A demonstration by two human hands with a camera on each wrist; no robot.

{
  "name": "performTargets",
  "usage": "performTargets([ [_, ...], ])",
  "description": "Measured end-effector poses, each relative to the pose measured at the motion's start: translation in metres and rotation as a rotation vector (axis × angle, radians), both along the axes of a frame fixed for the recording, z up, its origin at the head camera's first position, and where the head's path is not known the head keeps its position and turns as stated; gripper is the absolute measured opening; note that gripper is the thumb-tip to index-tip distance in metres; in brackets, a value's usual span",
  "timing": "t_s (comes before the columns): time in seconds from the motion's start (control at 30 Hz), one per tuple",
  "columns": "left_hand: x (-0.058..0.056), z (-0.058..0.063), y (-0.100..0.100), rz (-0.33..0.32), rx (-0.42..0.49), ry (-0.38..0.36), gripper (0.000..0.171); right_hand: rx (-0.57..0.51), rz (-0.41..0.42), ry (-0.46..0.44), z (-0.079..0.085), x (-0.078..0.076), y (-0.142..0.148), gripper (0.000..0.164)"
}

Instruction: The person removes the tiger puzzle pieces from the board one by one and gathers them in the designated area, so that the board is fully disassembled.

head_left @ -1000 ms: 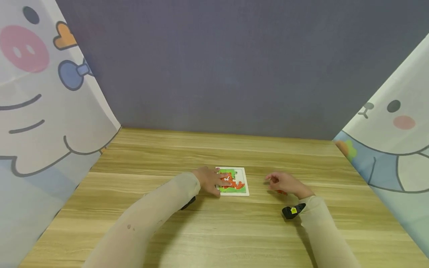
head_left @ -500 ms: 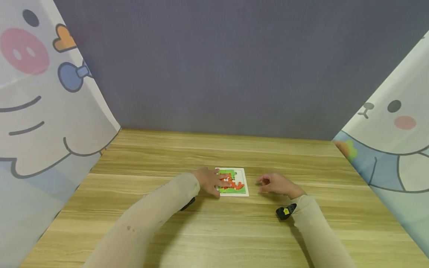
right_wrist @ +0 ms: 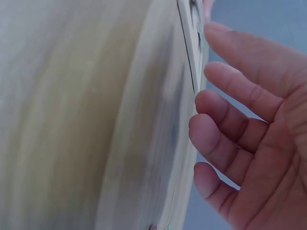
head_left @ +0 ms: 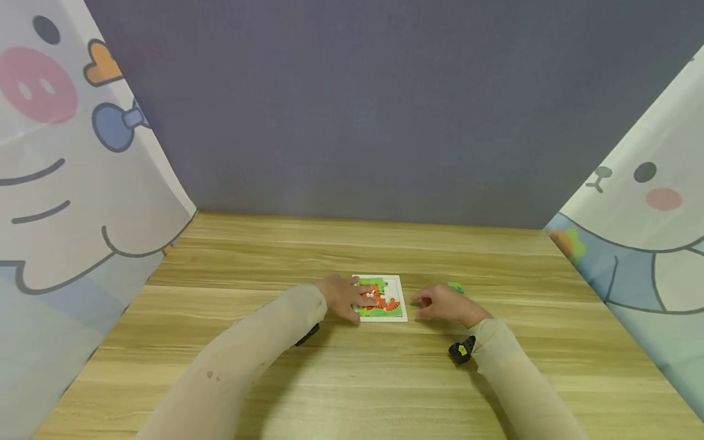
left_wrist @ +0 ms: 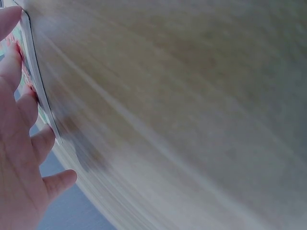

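A white-framed jigsaw puzzle with a tiger picture on green lies flat on the table. White backing shows in its upper right part. My left hand rests on the puzzle's left side with its fingers spread, covering part of the picture. Just right of the frame is my right hand, its fingers loosely bent. In the right wrist view, nothing shows between the fingers of that right hand. Partly hidden behind the right hand, a green puzzle piece lies on the table.
The wooden table ends at a grey back panel. Cartoon-printed cloths hang at the left and right. Small red and green bits show at the bottom of the right wrist view.
My right hand has moved left toward the puzzle, and the green piece behind it has come into view. An orange-red piece seen under it earlier is now hidden. The left hand stays put.
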State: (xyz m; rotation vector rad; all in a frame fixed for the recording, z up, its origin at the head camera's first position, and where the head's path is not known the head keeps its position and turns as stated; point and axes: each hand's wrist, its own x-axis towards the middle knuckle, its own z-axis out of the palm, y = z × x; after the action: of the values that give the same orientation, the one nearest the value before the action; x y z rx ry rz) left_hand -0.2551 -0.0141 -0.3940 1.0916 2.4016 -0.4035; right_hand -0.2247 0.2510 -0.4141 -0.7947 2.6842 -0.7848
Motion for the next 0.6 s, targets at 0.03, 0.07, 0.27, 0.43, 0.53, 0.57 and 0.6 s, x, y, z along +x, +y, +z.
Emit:
performTargets([
  [0.03,0.000,-0.001,0.000,0.002,0.004,-0.002,0.062,0.010,0.005,0.011,0.000,0.000,-0.002,0.031],
  [0.07,-0.001,-0.001,0.000,0.003,0.006,-0.003,0.062,0.016,0.006,0.019,0.001,0.000,-0.004,0.031],
  [0.27,0.001,0.000,-0.001,0.007,0.009,-0.022,0.061,0.038,0.005,0.057,0.003,0.002,-0.014,0.031],
  [0.43,0.002,0.003,-0.001,0.019,0.012,-0.046,0.060,0.059,-0.004,0.046,0.005,0.002,-0.020,0.031],
  [0.53,0.001,0.002,-0.002,0.025,0.017,-0.056,0.060,0.072,-0.004,0.043,0.007,0.003,-0.023,0.031],
  [0.57,0.001,0.003,-0.002,0.021,0.018,-0.056,0.060,0.084,0.004,0.051,0.008,0.003,-0.025,0.030],
  [0.6,0.001,0.002,-0.002,0.025,0.018,-0.059,0.060,0.097,0.008,0.055,0.008,0.003,-0.026,0.030],
])
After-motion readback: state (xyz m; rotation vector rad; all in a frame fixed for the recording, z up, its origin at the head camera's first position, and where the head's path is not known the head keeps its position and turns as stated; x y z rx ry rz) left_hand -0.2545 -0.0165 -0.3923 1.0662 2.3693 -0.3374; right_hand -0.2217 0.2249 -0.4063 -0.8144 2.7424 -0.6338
